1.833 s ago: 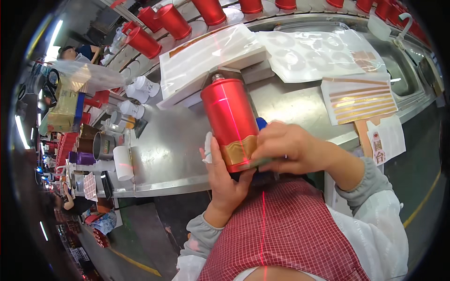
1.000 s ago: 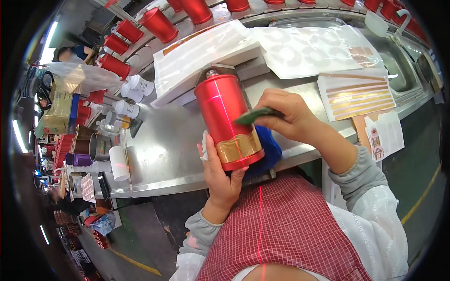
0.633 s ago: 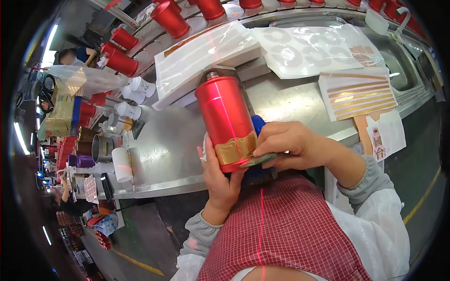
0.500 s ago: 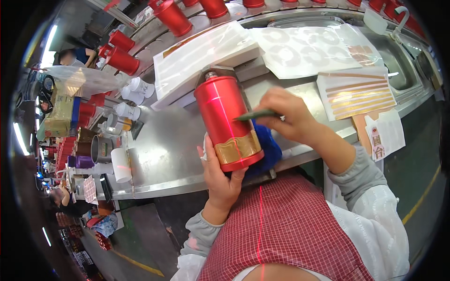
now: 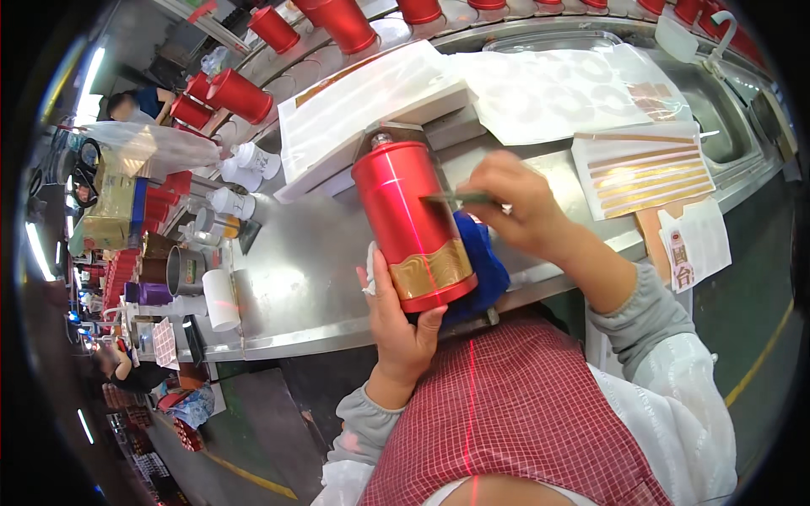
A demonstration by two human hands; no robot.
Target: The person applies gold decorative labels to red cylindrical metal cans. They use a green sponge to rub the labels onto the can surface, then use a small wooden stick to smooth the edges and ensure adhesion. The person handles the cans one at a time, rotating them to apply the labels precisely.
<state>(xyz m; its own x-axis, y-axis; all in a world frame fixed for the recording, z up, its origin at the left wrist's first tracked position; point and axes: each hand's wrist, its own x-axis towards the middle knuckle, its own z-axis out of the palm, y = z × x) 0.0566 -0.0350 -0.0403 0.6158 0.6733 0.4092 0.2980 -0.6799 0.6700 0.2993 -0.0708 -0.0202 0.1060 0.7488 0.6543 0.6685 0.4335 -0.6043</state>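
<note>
Red characters (image 5: 677, 258) on white sheet (image 5: 710, 239), blurred script (image 5: 264, 163) — white cups (image 5: 245, 155)

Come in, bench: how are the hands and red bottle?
Left hand cupping red bottle low. Right hand pinching green flat tool; contact with bottle unclear. Blue cloth at bottle's right.

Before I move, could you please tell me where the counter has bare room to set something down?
Widest: the counter between the red bottle and the white roll. Smaller: between the right hand and the gold strips. It is crowded beyond the bottle, with sheets, and beyond the roll, with cups.
</note>
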